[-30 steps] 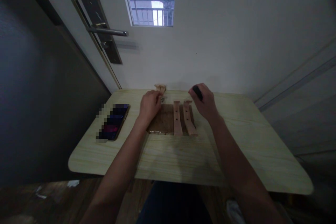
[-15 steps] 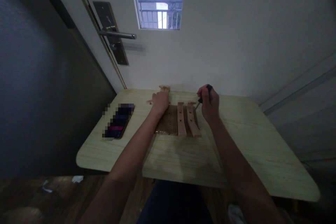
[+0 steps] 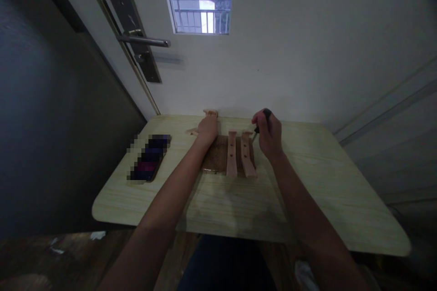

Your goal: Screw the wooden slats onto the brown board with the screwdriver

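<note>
My right hand [image 3: 271, 134] is closed around a screwdriver [image 3: 266, 115] with a black handle. Its thin shaft slants down to the right edge of a brown board [image 3: 215, 158], beside a slotted wooden strip; the tip is hard to make out. Two pale wooden strips with holes lie across the board: a straight one [image 3: 231, 157] and a bent one [image 3: 246, 152]. At the board's back left corner, my left hand [image 3: 208, 128] is closed on another wooden piece [image 3: 210, 112], whose end sticks out beyond the hand. The left fingertips are hidden.
A small wooden bit [image 3: 192, 132] pokes out left of my left hand. On the left of the pale table [image 3: 327, 182] lies a phone [image 3: 150, 159], partly pixelated. Behind the table stands a white door [image 3: 290, 54] with a metal handle [image 3: 146, 41].
The whole view has shifted slightly. My left hand's fingers have turned down out of sight over the wooden piece. The right hand keeps the screwdriver at the board's right edge.
</note>
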Available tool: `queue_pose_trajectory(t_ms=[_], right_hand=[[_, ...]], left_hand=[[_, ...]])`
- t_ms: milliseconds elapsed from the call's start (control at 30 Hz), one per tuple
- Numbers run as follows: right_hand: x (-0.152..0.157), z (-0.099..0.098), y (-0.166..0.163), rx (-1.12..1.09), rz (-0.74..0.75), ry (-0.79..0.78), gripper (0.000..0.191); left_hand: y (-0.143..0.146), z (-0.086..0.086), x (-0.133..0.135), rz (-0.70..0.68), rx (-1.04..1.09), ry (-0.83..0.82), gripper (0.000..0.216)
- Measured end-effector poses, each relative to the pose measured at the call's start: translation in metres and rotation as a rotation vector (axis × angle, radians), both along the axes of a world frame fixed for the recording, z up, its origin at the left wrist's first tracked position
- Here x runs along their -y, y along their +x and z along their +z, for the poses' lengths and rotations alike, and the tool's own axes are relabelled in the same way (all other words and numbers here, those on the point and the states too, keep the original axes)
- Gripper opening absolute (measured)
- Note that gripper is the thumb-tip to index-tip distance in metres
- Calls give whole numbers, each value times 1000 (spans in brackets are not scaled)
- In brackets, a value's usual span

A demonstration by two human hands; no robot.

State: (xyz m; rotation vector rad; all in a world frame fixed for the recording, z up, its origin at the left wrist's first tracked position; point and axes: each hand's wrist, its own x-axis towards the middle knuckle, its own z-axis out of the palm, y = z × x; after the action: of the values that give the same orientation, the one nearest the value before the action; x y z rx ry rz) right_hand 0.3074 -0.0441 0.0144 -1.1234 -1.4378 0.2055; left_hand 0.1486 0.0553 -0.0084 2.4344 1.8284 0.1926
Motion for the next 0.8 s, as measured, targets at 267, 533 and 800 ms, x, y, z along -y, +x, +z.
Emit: queue_pose_trajectory(t_ms=[267, 533, 800], right_hand=[[-1, 0, 1, 15, 18, 4, 44], [-1, 0, 1, 12, 14, 5, 45], [-2, -2, 2, -30, 25, 21, 46]], left_hand=[[-1, -3, -2, -12, 4, 25, 37], [-1, -3, -3, -52, 2, 24, 40], [-7, 8, 7, -92, 58, 71, 34]])
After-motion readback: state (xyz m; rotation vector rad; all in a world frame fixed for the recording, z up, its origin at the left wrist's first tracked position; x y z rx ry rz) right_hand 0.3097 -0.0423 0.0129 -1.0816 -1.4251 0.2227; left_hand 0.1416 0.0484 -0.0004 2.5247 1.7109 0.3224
